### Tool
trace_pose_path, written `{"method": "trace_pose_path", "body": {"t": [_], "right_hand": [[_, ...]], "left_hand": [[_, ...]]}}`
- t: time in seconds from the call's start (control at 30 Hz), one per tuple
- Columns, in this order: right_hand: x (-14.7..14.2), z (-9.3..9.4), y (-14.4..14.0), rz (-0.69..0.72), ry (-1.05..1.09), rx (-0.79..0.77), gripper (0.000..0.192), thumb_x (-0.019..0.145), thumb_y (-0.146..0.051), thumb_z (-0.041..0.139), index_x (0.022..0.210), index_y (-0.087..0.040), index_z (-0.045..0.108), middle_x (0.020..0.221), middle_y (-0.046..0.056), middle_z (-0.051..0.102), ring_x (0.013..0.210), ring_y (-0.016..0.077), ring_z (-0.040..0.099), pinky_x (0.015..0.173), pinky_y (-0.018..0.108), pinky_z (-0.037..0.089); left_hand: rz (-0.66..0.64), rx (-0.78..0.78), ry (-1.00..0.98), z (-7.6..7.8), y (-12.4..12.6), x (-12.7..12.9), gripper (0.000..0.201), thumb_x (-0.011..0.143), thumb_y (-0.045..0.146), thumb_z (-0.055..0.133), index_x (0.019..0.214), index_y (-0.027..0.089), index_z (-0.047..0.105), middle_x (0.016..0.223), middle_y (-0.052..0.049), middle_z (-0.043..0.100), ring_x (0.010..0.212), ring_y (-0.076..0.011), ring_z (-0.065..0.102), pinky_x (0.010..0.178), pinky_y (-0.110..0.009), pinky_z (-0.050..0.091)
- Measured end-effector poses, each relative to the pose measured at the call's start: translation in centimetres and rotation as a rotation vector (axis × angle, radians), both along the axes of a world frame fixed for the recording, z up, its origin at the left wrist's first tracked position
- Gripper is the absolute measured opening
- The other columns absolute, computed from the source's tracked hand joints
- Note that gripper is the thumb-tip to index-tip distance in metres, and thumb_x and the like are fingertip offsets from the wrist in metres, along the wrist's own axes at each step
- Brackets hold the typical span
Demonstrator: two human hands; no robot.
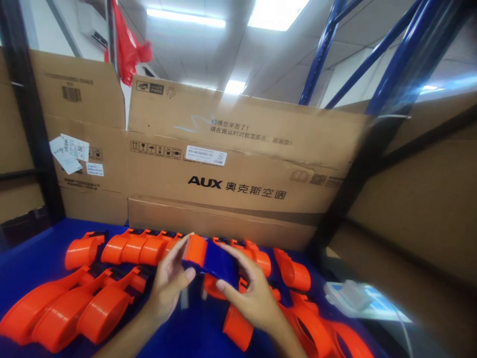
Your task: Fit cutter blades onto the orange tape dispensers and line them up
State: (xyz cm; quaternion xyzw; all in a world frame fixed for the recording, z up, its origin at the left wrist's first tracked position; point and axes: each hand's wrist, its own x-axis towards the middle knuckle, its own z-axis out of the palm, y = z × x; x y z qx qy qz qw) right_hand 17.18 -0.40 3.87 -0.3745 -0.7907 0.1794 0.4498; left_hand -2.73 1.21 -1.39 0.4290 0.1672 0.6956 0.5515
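My left hand (169, 286) and my right hand (255, 298) together hold one orange-and-blue plastic piece (210, 258) just above the blue surface (30, 258). The left fingers pinch its orange end, and the right fingers wrap its blue middle from the right. Several orange plastic parts lie around the hands: a row (137, 246) behind the left hand, larger ring-shaped ones (63, 311) at the lower left, and more (298, 283) to the right and under my right wrist.
A large AUX cardboard box (238, 164) stands upright right behind the parts, with another carton (80, 134) at its left. Blue rack posts (395, 69) rise at the right. A small white device (356, 296) lies on the right edge.
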Motion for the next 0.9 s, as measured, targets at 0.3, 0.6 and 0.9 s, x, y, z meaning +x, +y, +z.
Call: {"method": "trace_pose_path", "body": {"t": [0.3,0.6,0.9], "right_hand": [[0.5,-1.1,0.9,-0.081,-0.331,0.386,0.061,0.087,-0.030,0.070,0.144,-0.028,0.048,0.117,0.012,0.066,0.106,0.0293,0.064,0.091,0.048,0.054],[0.5,-1.5,1.1,-0.114,-0.403,0.478,0.063,0.089,-0.030,0.068,0.148,-0.031,0.044,0.114,0.011,0.065,0.103,0.0299,0.064,0.087,0.049,0.056],[0.2,-1.8,1.1,-0.112,-0.384,0.488,0.066,0.089,-0.028,0.069,0.149,-0.032,0.042,0.114,0.011,0.064,0.101,0.0290,0.063,0.085,0.048,0.056]], "left_hand": [[0.106,-0.036,0.122,0.1,0.6,0.2,0.050,0.075,0.026,0.081,0.121,0.026,0.063,0.136,-0.009,0.063,0.130,-0.0319,0.054,0.111,-0.044,0.040],[0.213,-0.080,0.176,-0.5,0.9,0.0,0.048,0.073,0.027,0.083,0.115,0.025,0.060,0.118,-0.007,0.070,0.115,-0.0291,0.063,0.102,-0.041,0.045],[0.266,-0.067,0.197,-0.5,1.0,0.0,0.047,0.072,0.026,0.083,0.113,0.024,0.060,0.119,-0.008,0.070,0.117,-0.0308,0.062,0.101,-0.041,0.046]]}}
